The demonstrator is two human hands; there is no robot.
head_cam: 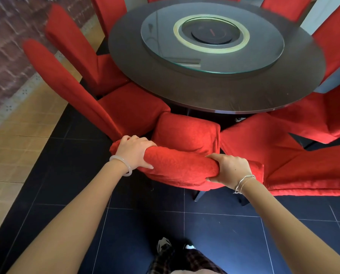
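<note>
Red-covered chair (182,168) stands on the dark floor (125,224) at the round surface's (214,95) near edge. Left grip (134,153) and right grip (229,169) each clamp round its padded top, well apart.

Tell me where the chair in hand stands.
In the head view the red chair stands centre, at the near edge of the round table; left hand and right hand grip its backrest top.

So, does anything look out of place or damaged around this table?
Nothing looks spilled or broken. Only the cloth of the red-covered chair back is bunched where the left hand and the right hand grip it.
</note>
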